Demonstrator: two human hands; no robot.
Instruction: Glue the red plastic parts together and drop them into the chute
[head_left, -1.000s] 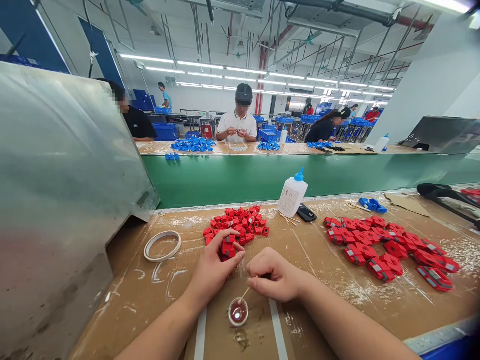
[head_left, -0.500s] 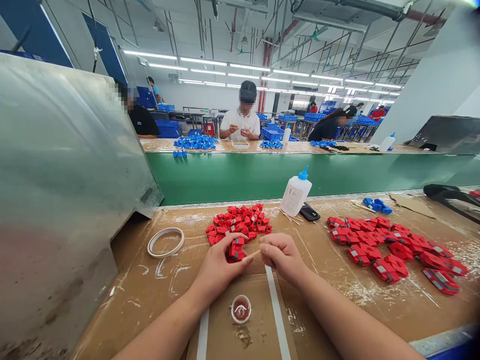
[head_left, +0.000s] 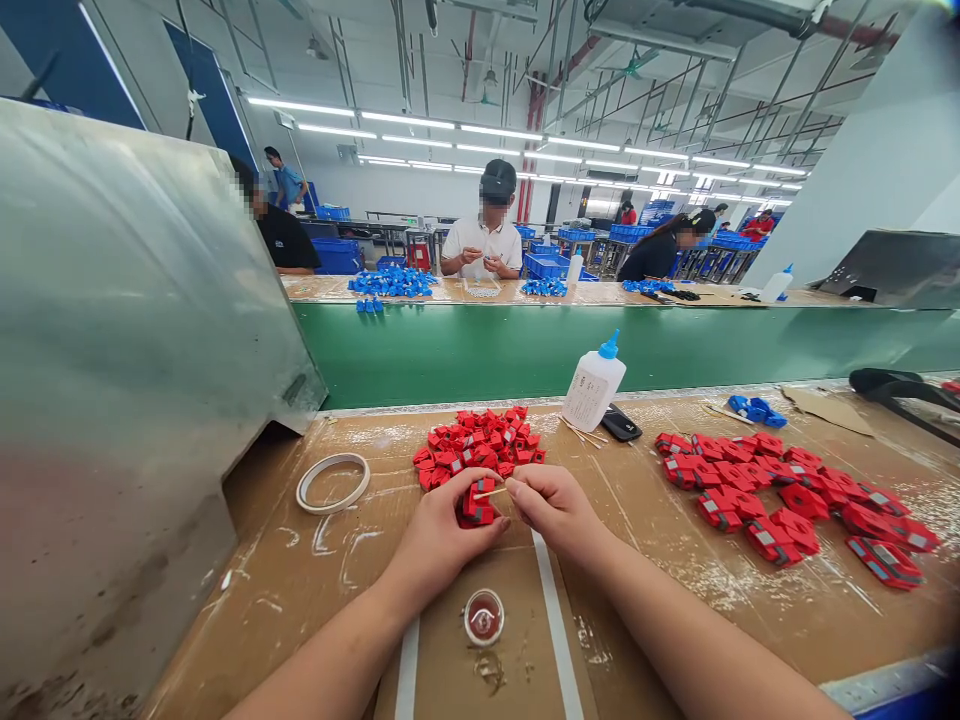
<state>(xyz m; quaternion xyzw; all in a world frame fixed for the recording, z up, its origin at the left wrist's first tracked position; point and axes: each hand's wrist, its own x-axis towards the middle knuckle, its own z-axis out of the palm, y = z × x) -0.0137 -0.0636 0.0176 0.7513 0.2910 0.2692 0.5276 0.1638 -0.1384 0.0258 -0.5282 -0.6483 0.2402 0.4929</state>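
My left hand (head_left: pixel 442 525) is closed around a red plastic part (head_left: pixel 477 503) with grey patches, just in front of a heap of similar red parts (head_left: pixel 480 440). Pinched in my right hand (head_left: pixel 553 508) is a thin wooden stick (head_left: pixel 491 492), its tip at the face of the red part. Whether the tip touches the part I cannot tell. Below my hands, a small round dish (head_left: pixel 484 618) with reddish contents sits on a cardboard sheet (head_left: pixel 517 685) crossed by white strips.
A white bottle (head_left: pixel 592 385) with a blue nozzle stands behind, by loose sticks (head_left: pixel 583 432) and a black object (head_left: pixel 622 424). More red parts (head_left: pixel 757 480) lie right. A tape roll (head_left: pixel 332 483) and metal housing (head_left: pixel 135 400) are left. A green belt (head_left: pixel 450 350) separates me from co-workers.
The stick has swung from pointing down-left below the red part to lying nearly level across its face. My right hand has shifted slightly left.
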